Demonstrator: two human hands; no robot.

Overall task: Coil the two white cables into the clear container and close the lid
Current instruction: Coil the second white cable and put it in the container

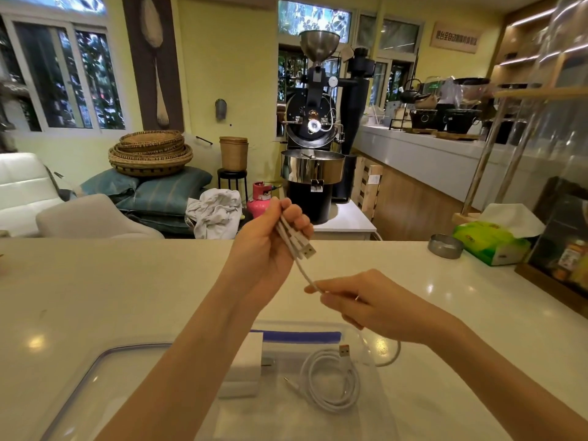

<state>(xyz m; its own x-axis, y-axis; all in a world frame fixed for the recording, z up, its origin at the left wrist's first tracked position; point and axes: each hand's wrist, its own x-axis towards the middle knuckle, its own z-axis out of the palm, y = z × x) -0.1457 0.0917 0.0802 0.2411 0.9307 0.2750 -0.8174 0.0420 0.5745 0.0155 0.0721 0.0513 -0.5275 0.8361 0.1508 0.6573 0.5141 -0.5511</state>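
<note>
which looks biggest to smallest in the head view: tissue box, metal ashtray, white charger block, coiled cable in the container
1. Coiled cable and white charger block: alike, and nearness to the camera inflates both, so unranked.
2. Tissue box.
3. Metal ashtray, smallest.

On the counter (127, 281), the clear container (375, 393) sits nearest, holding a coiled cable (331, 383) with a charger block (245, 367) to its left. The lid (95, 377) lies left of it. A tissue box (490, 246) and metal dish (445, 246) stand far right.
</note>
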